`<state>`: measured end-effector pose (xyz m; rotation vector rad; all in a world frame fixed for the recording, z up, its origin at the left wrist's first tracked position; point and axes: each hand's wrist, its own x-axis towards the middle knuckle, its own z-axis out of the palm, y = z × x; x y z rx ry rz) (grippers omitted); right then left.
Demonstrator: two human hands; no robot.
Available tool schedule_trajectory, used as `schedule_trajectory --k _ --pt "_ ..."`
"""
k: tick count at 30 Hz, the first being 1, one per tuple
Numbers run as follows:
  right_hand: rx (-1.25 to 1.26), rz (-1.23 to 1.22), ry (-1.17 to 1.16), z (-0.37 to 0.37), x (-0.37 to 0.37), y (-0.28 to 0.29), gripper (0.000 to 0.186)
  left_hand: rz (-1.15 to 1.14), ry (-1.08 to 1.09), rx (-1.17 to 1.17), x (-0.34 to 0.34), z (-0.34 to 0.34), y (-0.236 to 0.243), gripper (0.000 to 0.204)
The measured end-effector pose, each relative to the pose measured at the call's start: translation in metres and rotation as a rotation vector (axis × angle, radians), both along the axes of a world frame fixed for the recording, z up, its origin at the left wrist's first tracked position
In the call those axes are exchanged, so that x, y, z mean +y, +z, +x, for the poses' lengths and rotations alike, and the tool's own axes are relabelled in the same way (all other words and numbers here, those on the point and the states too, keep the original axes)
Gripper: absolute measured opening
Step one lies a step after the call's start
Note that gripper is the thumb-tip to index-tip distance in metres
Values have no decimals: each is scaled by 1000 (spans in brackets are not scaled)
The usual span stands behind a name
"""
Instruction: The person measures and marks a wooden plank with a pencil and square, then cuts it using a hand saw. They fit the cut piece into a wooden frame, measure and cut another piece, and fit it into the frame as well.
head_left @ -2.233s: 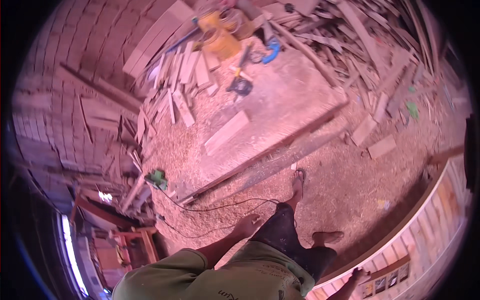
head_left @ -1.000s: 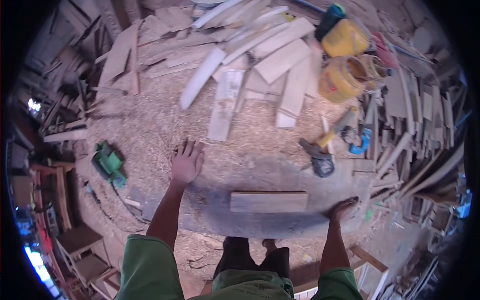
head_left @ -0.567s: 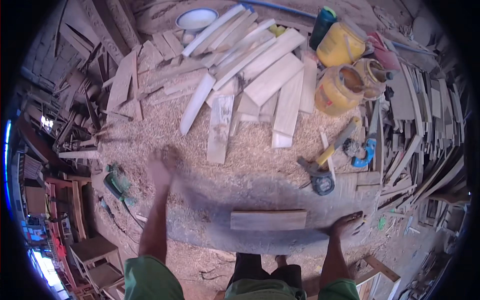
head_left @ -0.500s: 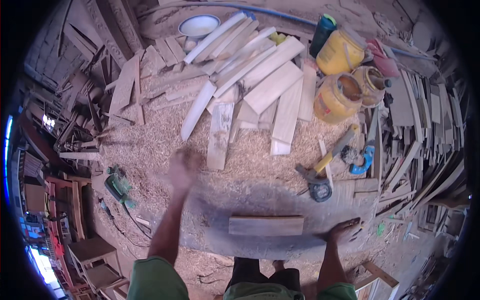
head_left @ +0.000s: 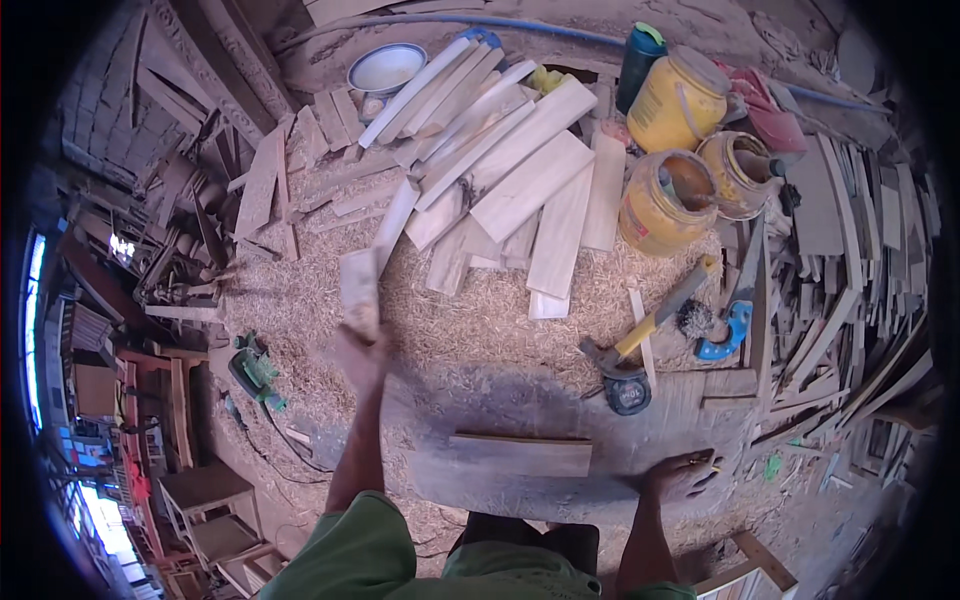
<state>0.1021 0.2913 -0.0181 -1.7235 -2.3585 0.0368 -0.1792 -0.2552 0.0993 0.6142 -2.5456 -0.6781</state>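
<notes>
My left hand (head_left: 365, 355) is closed round the near end of a short pale board (head_left: 359, 290), lifting it at the left of the wood pile. My right hand (head_left: 678, 472) rests at the right of the dusty worktop (head_left: 480, 390), fingers curled round a thin yellow item (head_left: 715, 468) too small to make out. Between my hands a plank (head_left: 520, 455) lies flat. Beyond it lie a hammer (head_left: 640, 330) with a yellow-and-grey handle, a black tape measure (head_left: 627, 395) and a blue-handled saw (head_left: 727, 330).
Loose boards (head_left: 530, 180) are piled on shavings, beside yellow containers (head_left: 668, 220), a green bottle (head_left: 640, 65) and a bowl (head_left: 385, 70). A green power tool (head_left: 255, 370) with a cord lies left. Offcuts (head_left: 830, 250) stand right; a wooden stool (head_left: 205, 490) is lower left.
My left hand, earlier open over the shavings, has gripped the short board and shifted it leftward from the pile. My right hand stays near the same spot. The view has turned and settled on the worktop.
</notes>
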Motion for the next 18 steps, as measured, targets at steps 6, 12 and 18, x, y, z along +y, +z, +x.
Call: schedule_trajectory --k 6,12,18 --pt "31 -25 -6 -6 -1 7 60 -340 75 5 -27 -8 -22 101" --pt "-16 24 0 0 6 5 59 -238 -579 388 187 -115 53 88" --pt "-6 9 -12 -5 -2 7 60 -422 -539 15 299 -176 87 128"
